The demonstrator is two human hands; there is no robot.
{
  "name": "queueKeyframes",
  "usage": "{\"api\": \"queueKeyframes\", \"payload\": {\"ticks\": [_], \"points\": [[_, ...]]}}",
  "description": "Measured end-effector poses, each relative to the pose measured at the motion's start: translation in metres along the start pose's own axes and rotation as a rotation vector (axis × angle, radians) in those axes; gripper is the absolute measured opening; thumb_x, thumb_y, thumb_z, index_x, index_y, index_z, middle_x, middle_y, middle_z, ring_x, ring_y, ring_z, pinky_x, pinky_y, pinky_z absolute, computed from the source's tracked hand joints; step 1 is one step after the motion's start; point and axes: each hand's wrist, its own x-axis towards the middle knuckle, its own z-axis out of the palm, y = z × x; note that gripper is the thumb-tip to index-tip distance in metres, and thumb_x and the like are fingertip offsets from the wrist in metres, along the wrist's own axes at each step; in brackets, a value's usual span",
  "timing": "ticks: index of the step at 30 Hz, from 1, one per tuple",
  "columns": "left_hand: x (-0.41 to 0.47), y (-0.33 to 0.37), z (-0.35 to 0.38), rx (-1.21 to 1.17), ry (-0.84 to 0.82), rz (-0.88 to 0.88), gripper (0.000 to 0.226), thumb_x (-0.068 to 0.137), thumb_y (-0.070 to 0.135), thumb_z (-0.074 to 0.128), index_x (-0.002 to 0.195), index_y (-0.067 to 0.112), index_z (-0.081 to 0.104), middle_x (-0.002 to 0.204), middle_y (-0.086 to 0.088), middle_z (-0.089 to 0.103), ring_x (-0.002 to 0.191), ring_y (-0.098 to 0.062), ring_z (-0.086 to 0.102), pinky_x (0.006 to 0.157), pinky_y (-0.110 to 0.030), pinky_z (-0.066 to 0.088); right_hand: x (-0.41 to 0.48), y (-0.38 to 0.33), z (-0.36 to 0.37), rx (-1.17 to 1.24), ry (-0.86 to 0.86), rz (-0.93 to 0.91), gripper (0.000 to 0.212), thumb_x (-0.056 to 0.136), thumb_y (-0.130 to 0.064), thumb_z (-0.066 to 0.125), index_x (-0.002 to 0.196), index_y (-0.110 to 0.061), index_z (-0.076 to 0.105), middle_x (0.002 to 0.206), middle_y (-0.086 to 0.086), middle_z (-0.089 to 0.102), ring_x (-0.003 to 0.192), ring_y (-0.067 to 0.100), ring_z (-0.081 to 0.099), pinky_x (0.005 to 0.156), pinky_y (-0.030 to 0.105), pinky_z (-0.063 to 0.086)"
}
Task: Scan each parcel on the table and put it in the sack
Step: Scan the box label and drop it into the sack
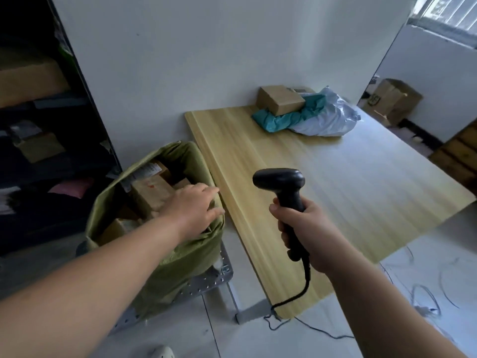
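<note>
Parcels on the worktop: 3 show plainly, heaped at the far edge against the white wall. A cardboard box lies on a teal bag, and a white plastic bag touches the teal bag on its right. Another brown item behind the cardboard box is mostly hidden.
Surface: the worktop is a pale wood-grain board, with the heap well apart from both hands.
Container: the sack is green and woven. It stands open just beside the worktop's left edge, on a perforated metal frame.
Inside it: several brown packed parcels fill the sack. 1 near the far rim carries a white label.
Left: the left hand reaches over the sack's rim on the worktop side, palm down. Its fingers are straight and slightly apart, they hold nothing, and they point toward the worktop's edge. Whether it touches the fabric cannot be told.
Right: the right hand is wrapped tightly round the handle of the scanner. The scanner is black and is held upright over the near part of the worktop, head uppermost.
Lead: a black cable runs from the base of the handle, past the worktop's near corner, to the floor.
Surroundings: a dark shelf with boxes stands at the left. A floor carton sits at the far right, and loose wires lie on the floor at the right.
</note>
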Motion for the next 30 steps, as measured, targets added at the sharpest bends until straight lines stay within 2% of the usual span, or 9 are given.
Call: {"api": "queueKeyframes", "payload": {"ticks": [7, 12, 16, 22, 27, 30], "points": [[0.012, 0.166, 0.019, 0.009, -0.020, -0.026, 0.059, 0.094, 0.053, 0.042, 0.144, 0.021, 0.037, 0.139, -0.002, 0.048, 0.126, -0.022, 0.045, 0.100, -0.039, 0.041, -0.060, 0.034, -0.157, -0.028, -0.068, 0.038, 0.026, 0.089, -0.027, 0.071, 0.104, -0.008, 0.059, 0.058, -0.001, 0.054, 0.045, 0.016, 0.046, 0.041, 0.025, 0.037], [0.035, 0.282, 0.036, 0.020, 0.014, -0.012, 0.058, 0.094, 0.052, 0.043, 0.143, 0.022, 0.037, 0.138, -0.001, 0.048, 0.124, -0.022, 0.047, 0.095, -0.037, 0.041, -0.090, 0.050, -0.271, -0.037, -0.014, -0.004, 0.025, 0.088, -0.028, 0.071, 0.104, -0.012, 0.061, 0.056, -0.004, 0.055, 0.043, 0.013, 0.046, 0.040, 0.024, 0.038], [0.057, 0.350, 0.034, 0.025, 0.074, 0.022, 0.058, 0.094, 0.051, 0.046, 0.142, 0.021, 0.039, 0.137, -0.004, 0.050, 0.124, -0.025, 0.047, 0.098, -0.037, 0.041, -0.094, 0.051, -0.340, -0.025, 0.042, -0.073, 0.021, 0.089, -0.026, 0.070, 0.102, -0.013, 0.061, 0.054, -0.004, 0.055, 0.042, 0.013, 0.047, 0.040, 0.023, 0.039], [0.095, 0.390, 0.023, 0.059, 0.125, -0.020, 0.060, 0.093, 0.052, 0.047, 0.143, 0.021, 0.038, 0.138, -0.005, 0.050, 0.125, -0.024, 0.047, 0.098, -0.038, 0.041, -0.061, 0.033, -0.400, -0.035, 0.097, -0.112, 0.021, 0.088, -0.025, 0.072, 0.101, -0.013, 0.062, 0.054, -0.004, 0.056, 0.042, 0.012, 0.047, 0.043, 0.024, 0.040], [0.144, 0.387, 0.012, 0.040, 0.170, -0.127, 0.060, 0.092, 0.052, 0.048, 0.143, 0.021, 0.037, 0.139, -0.007, 0.048, 0.124, -0.026, 0.048, 0.097, -0.038, 0.042, -0.016, 0.000, -0.432, -0.078, 0.128, -0.164, 0.015, 0.089, -0.024, 0.071, 0.094, -0.013, 0.061, 0.059, 0.000, 0.054, 0.040, 0.012, 0.046, 0.039, 0.022, 0.038], [0.184, 0.377, 0.006, -0.053, 0.215, -0.227, 0.063, 0.092, 0.052, 0.049, 0.145, 0.021, 0.034, 0.145, -0.009, 0.042, 0.127, -0.029, 0.046, 0.097, -0.040, 0.041, 0.021, -0.023, -0.444, -0.095, 0.133, -0.191, 0.016, 0.090, -0.024, 0.070, 0.091, -0.011, 0.059, 0.058, 0.000, 0.053, 0.039, 0.013, 0.046, 0.039, 0.024, 0.038]]}}
